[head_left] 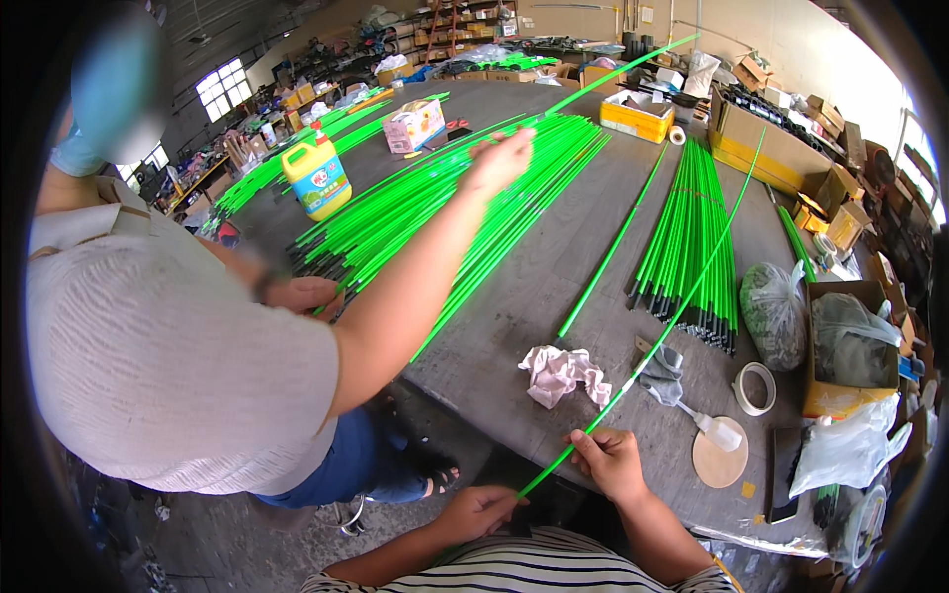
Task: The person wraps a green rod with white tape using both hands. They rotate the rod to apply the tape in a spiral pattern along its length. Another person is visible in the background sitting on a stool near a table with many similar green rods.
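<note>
A long thin green rod (604,413) slants from my lap up and away to the right, with a small pale band partway along it. Its near end is in the closed fingers of my left hand (482,510). Further up, my right hand (609,463) pinches the same rod between thumb and fingers. Beyond my hands, the rod passes a crumpled pinkish cloth (563,375) and a grey rag (662,375), then crosses over a tied bundle of green rods (689,222) with black ends. Another single green rod (615,247) lies left of that bundle.
On my left a co-worker (188,376) handles a green rod over a large spread of rods (534,208). A yellow jug (318,180) and a carton (414,127) stand behind. To my right are a tape roll (754,388), a small bottle (720,433), plastic bags and boxes (852,341).
</note>
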The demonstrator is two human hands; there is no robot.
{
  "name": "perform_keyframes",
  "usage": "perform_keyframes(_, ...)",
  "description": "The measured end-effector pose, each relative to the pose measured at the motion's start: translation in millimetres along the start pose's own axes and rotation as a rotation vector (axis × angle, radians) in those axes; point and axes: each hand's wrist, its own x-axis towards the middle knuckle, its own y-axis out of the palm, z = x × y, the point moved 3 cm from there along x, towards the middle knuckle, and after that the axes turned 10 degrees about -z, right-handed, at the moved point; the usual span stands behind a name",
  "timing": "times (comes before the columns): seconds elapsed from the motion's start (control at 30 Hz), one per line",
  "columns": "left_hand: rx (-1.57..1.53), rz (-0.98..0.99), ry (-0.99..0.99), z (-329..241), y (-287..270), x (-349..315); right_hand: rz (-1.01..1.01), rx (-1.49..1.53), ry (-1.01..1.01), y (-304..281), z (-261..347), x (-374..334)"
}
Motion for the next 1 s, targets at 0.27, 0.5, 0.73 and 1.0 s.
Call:
perform_keyframes(0.27,0.000,-0.005,0.007,-5.0,2.7,-0.5,-0.014,-0.041,-0.019,-0.3,1.1,0.1)
perform_keyframes(0.5,-0.009,0.009,0.007,-3.3,1.6,-0.1,-0.045,0.004,-0.039,1.5,1.6,0.5)
perform_keyframes(0.73,-0.011,0.005,0.012,-4.9,2.5,0.0,-0.002,-0.046,-0.032,-1.1,2.4,-0.1)
perform_keyframes(1.0,0.002,0.002,-0.005,-4.9,2.2,0.2,-0.003,-0.051,-0.036,-0.9,3.0,0.1)
